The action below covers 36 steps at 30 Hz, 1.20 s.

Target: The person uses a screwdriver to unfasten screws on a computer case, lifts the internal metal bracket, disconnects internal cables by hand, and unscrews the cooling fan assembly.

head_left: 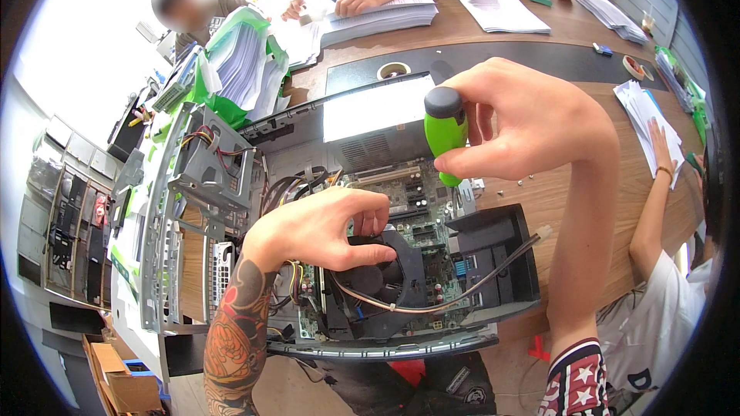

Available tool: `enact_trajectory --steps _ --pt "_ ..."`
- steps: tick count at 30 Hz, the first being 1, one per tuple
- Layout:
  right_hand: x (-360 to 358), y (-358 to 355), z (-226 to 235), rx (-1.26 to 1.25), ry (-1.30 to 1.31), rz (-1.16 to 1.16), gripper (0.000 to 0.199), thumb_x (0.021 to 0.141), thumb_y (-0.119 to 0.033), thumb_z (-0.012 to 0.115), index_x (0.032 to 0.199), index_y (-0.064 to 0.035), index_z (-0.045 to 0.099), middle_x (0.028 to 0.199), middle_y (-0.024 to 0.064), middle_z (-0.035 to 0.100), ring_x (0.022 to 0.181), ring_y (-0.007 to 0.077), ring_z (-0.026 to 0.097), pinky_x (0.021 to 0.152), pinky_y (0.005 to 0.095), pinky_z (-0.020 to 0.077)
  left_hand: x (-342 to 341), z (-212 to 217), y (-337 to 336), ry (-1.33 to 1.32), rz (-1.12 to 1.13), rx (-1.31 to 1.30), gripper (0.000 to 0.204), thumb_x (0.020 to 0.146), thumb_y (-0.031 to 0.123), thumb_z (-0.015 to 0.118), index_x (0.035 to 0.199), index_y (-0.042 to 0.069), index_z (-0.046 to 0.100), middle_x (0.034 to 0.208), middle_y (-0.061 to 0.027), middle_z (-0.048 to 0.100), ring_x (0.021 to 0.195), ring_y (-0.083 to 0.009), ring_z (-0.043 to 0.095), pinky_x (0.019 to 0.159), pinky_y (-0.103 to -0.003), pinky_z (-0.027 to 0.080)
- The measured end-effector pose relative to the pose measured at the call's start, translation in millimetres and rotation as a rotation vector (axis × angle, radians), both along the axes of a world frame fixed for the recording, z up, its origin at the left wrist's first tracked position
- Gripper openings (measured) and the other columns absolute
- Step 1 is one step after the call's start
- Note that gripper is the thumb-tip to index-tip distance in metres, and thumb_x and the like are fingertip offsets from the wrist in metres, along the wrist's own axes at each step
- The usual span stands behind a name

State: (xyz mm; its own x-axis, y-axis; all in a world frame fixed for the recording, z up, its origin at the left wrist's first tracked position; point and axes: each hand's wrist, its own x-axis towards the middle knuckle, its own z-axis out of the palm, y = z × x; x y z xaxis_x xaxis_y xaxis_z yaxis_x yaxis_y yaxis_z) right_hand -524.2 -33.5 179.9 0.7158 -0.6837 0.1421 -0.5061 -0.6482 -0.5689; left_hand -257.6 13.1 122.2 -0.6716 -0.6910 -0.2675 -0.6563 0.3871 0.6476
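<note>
An opened desktop computer case lies on the table before me, its green motherboard and cables exposed. My right hand is closed around a screwdriver with a green handle and a black end cap. It points down over the far right part of the motherboard; its tip is hidden. My left hand reaches into the case, fingers curled and thumb down at the black fan shroud over the round cooling fan. A striped cable bundle arches across the shroud toward the right.
A metal drive bracket stands at the case's left. Beyond are a tape roll, paper stacks and a green bag of papers. Small screws lie right of the case. Co-workers sit across and at the right, one hand on papers.
</note>
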Motion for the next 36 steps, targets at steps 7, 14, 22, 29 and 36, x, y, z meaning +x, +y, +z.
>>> enact_trajectory --steps 7,14,22,29,36 --pt "1.4 1.3 3.2 0.039 -0.003 0.009 0.020 0.075 -0.018 0.079 0.078 -0.0021 0.068 0.066 0.0050 0.066 0.058 0.0132 0.062 0.055 0.0256 0.0489 4.2 -2.1 -0.2 0.011 -0.008 0.003 0.025 0.073 0.016 0.067 0.088 -0.002 0.058 0.079 -0.0121 0.062 0.076 -0.0259 0.061 0.071 -0.037 0.050" --pt "0.3 -0.6 1.4 0.036 -0.004 0.009 0.021 0.075 -0.019 0.080 0.078 -0.0015 0.068 0.066 0.0051 0.066 0.058 0.0128 0.063 0.055 0.0250 0.0494 0.6 2.4 -0.1 -0.004 -0.095 -0.001 0.024 0.073 0.014 0.066 0.090 0.001 0.056 0.084 -0.0070 0.060 0.081 -0.0221 0.058 0.075 -0.036 0.049" --pt "1.8 -0.9 0.9 0.021 -0.005 0.005 0.022 0.075 -0.019 0.080 0.079 -0.0011 0.068 0.066 0.0057 0.065 0.059 0.0131 0.064 0.055 0.0247 0.0498 -1.9 2.5 3.3 -0.014 -0.003 0.003 0.037 0.081 0.029 0.081 0.095 0.005 0.056 0.082 -0.0049 0.058 0.077 -0.0196 0.058 0.070 -0.034 0.049" --pt "1.1 1.8 2.4 0.021 0.006 -0.013 0.023 0.075 -0.020 0.081 0.079 -0.0011 0.068 0.066 0.0059 0.065 0.059 0.0136 0.064 0.054 0.0252 0.0498 -6.5 2.3 3.1 -0.076 0.002 0.012 0.041 0.080 0.030 0.082 0.099 0.005 0.056 0.081 -0.0046 0.057 0.076 -0.0200 0.058 0.068 -0.034 0.048" --pt "1.0 1.7 3.6 0.026 -0.005 -0.023 0.024 0.074 -0.021 0.081 0.079 -0.0009 0.068 0.066 0.0063 0.064 0.059 0.0138 0.064 0.054 0.0250 0.0493 -1.3 1.7 1.0 -0.034 -0.009 0.038 0.030 0.074 0.014 0.067 0.100 0.004 0.055 0.084 -0.0068 0.057 0.079 -0.0209 0.058 0.072 -0.035 0.049"
